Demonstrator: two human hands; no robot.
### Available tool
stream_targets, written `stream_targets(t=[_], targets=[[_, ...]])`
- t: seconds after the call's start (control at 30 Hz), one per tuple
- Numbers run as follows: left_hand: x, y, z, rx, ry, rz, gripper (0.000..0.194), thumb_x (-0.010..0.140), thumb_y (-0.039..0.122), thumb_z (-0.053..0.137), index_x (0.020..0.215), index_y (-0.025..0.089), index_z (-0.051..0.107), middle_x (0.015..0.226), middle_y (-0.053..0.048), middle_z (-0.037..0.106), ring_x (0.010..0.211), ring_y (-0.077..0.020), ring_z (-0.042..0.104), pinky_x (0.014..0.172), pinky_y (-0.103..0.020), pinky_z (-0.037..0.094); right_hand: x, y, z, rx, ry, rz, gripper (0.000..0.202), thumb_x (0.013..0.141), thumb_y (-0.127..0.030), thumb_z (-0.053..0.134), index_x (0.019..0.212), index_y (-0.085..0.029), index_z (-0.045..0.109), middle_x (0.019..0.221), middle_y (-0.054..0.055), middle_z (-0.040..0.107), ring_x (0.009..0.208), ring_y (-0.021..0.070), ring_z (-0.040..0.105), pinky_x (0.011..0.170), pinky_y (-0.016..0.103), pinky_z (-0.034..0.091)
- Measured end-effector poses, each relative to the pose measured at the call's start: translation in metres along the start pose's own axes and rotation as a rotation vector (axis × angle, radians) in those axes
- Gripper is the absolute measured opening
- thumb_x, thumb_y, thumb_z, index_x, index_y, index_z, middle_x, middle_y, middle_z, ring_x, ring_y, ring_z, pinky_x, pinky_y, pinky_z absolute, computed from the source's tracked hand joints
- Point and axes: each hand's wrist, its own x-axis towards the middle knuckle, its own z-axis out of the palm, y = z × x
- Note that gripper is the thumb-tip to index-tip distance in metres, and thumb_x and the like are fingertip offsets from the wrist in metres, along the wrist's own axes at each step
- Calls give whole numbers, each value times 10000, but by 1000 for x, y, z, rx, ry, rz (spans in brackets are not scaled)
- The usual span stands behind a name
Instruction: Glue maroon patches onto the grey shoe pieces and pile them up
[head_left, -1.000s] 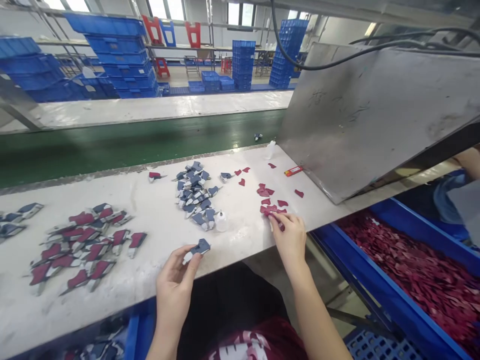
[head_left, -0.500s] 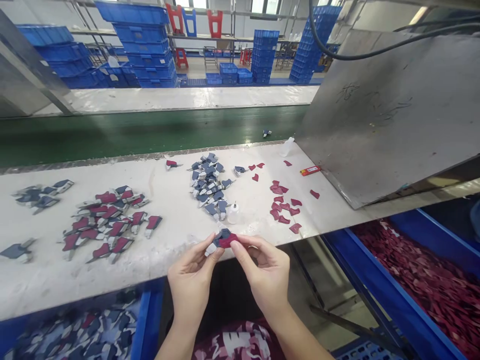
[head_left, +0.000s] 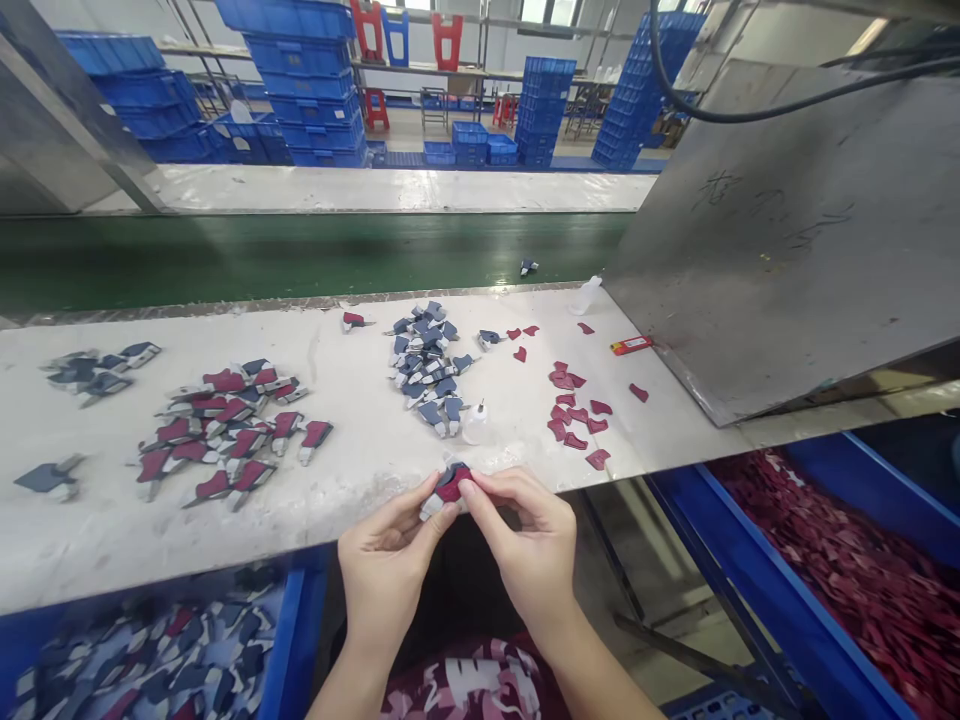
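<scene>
Just over the table's front edge, my left hand pinches a small navy-and-white plastic part between thumb and fingers. My right hand is closed at the other end, its thumb and fingertips on a flat dark red piece that lies against the navy face. Fingertips cover some of both. Beyond my hands stands a small clear bottle with a thin tip. A heap of navy parts lies behind it, with loose dark red pieces to the right.
Parts with red faces are piled at left. A green conveyor belt runs behind the table, carrying one navy part. A metal panel rises at right. Blue bins of parts and red pieces flank me below.
The red piece now covers more of the navy part's face, and the part has turned slightly in my fingers. On the belt, the navy part has shifted left relative to the table. My view moved slightly.
</scene>
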Motion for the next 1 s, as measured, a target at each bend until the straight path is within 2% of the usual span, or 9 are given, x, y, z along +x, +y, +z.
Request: stream_targets(t=[0.17,0.33,0.43,0.53,0.63,0.7,0.8,0.87,1.0], targets=[[-1,1,-3,-36,-16,1,255,687,270,838,931,203,802,898,-43,799,792,-248,773,768,-315,663,-1,-2,-2,-117,18,-183,98,841,-156,715,864,-233,772,744,25,725,685,170,673,634,313,567],[0,0,-4,-23,-7,-39,291,647,276,865,920,199,804,893,-51,798,814,-269,771,794,-342,659,-2,0,-3,-148,24,-240,127,839,-141,716,894,-243,769,750,25,725,689,172,672,626,314,567],[0,2,-5,4,-14,-30,284,649,290,860,912,198,805,886,-54,797,806,-276,771,791,-356,660,-2,2,-6,-122,7,-209,122,837,-164,726,913,-250,768,751,18,721,682,164,664,631,309,569],[-1,6,-5,20,-36,-2,249,664,290,844,896,206,808,888,-52,796,803,-277,771,780,-349,660,3,3,-12,-81,-59,-101,199,843,-229,726,1039,-254,750,760,9,688,694,150,653,640,287,583],[-1,8,-4,19,-67,26,220,666,267,837,881,224,810,894,-43,795,801,-271,771,758,-324,661,12,4,-21,-18,-248,48,265,904,-313,646,1155,-265,719,944,42,670,863,164,672,716,273,597],[-1,9,-4,19,-96,31,217,666,258,834,880,227,811,892,-44,794,793,-272,771,749,-323,662,18,5,-26,48,-378,113,256,938,-343,589,1145,-267,718,1092,62,639,974,179,665,774,278,594],[-1,8,-4,31,-136,25,216,674,269,828,884,222,812,885,-49,793,793,-278,771,762,-341,660,20,6,-28,132,-479,162,229,969,-344,531,1120,-250,675,1114,55,624,965,170,659,819,285,580],[-1,7,-3,46,-152,15,226,676,288,828,890,217,811,898,-55,793,810,-285,770,781,-357,657,16,5,-26,80,-476,146,208,992,-335,476,1107,-237,619,1044,43,630,914,160,648,829,286,561],[-2,5,2,33,-158,-21,265,660,326,837,892,200,812,914,-69,791,818,-297,769,794,-376,656,4,8,-17,-115,-359,67,194,1016,-316,381,1069,-220,541,974,44,611,876,165,616,822,292,527]])
